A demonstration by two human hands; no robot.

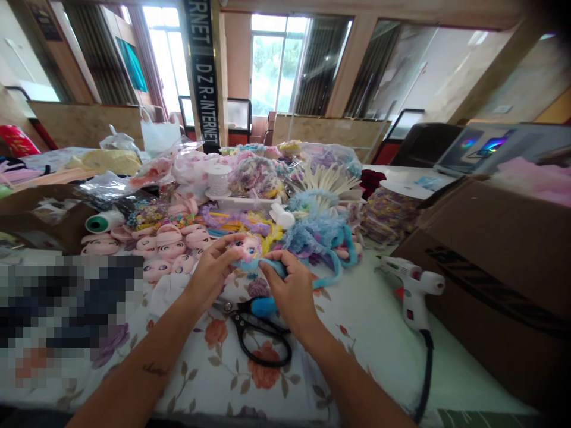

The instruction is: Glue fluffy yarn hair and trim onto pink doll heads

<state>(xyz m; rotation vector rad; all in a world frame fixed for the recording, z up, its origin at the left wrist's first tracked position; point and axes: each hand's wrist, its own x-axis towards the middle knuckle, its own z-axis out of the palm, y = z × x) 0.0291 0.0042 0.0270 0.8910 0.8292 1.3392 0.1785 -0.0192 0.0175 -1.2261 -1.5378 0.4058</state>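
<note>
My left hand (217, 264) is closed on a small doll head (248, 248) with a printed face, large blue eyes and frilly pink and blue trim around it. My right hand (289, 285) pinches a fuzzy light-blue strip (267, 264) against the head's lower edge. A fuzzy blue length (332, 272) trails off to the right, beyond the right hand. Black-handled scissors (261, 339) lie on the flowered cloth below both hands, partly under the right one. Beside them is a bright blue piece (264, 307).
A white glue gun (413, 288) lies at right, beside a large cardboard box (495, 279). Several pink doll heads (169, 242) are piled at left near a thread cone (104, 222). Blue ruffled trim (312, 229), pale stems (325, 181) and a white spool (218, 180) fill the back.
</note>
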